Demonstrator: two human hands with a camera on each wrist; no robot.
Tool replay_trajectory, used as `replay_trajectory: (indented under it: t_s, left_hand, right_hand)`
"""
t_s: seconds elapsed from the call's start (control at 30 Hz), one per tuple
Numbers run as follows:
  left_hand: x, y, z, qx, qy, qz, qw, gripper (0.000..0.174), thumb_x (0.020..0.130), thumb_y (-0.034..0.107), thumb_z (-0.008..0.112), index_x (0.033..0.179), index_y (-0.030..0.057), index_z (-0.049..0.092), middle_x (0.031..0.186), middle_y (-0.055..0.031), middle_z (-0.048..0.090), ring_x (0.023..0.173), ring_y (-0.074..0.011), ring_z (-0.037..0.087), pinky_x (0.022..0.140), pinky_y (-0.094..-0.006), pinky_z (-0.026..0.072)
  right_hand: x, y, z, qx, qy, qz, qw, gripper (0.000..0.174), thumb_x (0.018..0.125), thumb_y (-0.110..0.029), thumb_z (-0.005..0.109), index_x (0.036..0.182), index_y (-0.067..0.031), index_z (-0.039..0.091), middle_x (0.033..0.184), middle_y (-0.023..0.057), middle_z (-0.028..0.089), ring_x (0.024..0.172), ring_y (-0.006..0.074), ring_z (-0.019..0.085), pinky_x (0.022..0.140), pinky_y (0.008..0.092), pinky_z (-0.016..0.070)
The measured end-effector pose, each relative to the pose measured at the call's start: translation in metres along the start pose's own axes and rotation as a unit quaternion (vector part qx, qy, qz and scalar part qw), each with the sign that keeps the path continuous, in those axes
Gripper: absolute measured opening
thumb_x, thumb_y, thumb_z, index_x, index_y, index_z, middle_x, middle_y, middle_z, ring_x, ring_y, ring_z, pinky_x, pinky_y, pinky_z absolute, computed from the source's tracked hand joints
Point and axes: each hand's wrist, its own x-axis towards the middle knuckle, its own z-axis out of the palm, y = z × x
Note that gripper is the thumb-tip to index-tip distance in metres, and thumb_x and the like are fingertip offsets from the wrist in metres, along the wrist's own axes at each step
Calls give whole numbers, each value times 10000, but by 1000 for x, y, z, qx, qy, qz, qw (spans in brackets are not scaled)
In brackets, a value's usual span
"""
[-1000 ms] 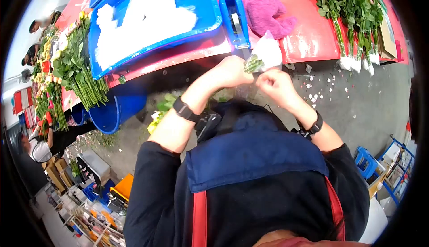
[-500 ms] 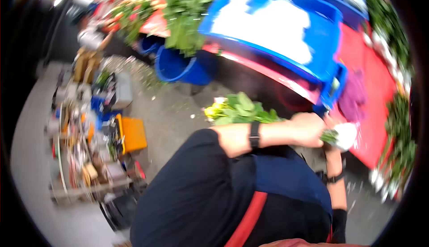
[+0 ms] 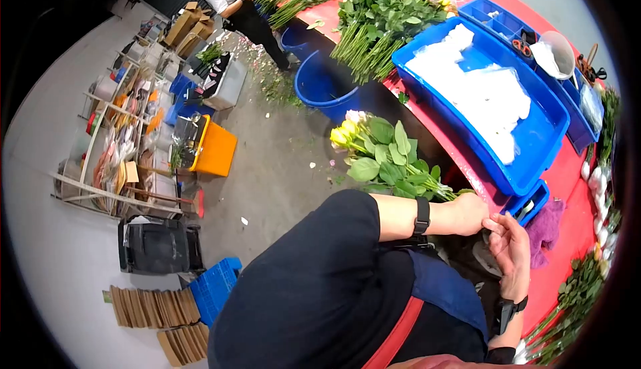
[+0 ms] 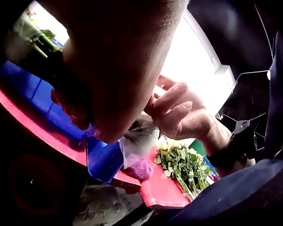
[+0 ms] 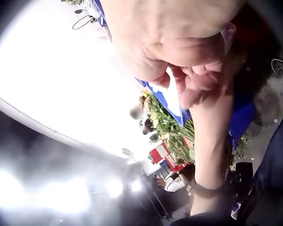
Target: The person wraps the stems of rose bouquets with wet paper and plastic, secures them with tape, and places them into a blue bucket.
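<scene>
A bunch of flowers with yellow and pale pink heads (image 3: 390, 155) lies sideways across the head view, its stems running into the left hand (image 3: 469, 213). That hand (image 4: 118, 70) is curled round the stems. The right hand (image 3: 511, 245) meets its fingertips with bent fingers; whether it pinches something thin cannot be told. Clear and whitish plastic (image 4: 139, 136) hangs below the hands in the left wrist view; the stem ends are hidden. In the right wrist view, the right hand (image 5: 174, 37) partly covers the left hand (image 5: 203, 84).
The red table (image 3: 574, 202) carries a blue tray (image 3: 541, 149) of white material, a small blue holder, a purple cloth (image 3: 546, 232) and cut flowers (image 3: 380, 29). Blue buckets (image 3: 324, 89) stand below its edge. Shelving (image 3: 113, 142) and an orange bin (image 3: 217, 147) are left. Another person (image 3: 237, 2) stands far off.
The head view has swung left, bringing the whole bunch into sight. The white wrap seen beside the hands before is now hidden there. The right hand's fingers have extended toward the left hand.
</scene>
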Motion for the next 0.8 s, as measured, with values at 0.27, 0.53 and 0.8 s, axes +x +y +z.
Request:
replay_trajectory:
  t_s: [0.27, 0.53, 0.8]
  left_hand:
    - [-26, 13, -61, -95, -200, 36, 975, 272, 706, 257, 683, 797, 2, 709, 788, -187, 683, 771, -330, 671, 688, -434, 525]
    - [-6, -2, -39, -268, -175, -18, 947, 254, 662, 240, 681, 726, -5, 673, 680, -202, 644, 655, -342, 641, 632, -421, 502]
    - [41, 21, -29, 134, -23, 59, 989, 179, 740, 241, 640, 724, 63, 649, 709, -142, 669, 656, -283, 681, 573, -402, 540]
  right_hand:
    - [26, -26, -30, -369, -107, -187, 904, 550, 716, 104, 602, 1257, 12, 559, 1134, 93, 658, 679, 64, 576, 577, 200, 446]
    - [35, 17, -36, -644, 5, -657, 392, 125, 708, -136, 733, 719, -37, 658, 691, 55, 639, 546, 146, 549, 489, 292, 423]
    - [2, 43, -44, -68, 2, -170, 983, 264, 933, -220, 586, 1041, 11, 653, 804, 14, 657, 658, 54, 582, 542, 194, 428]
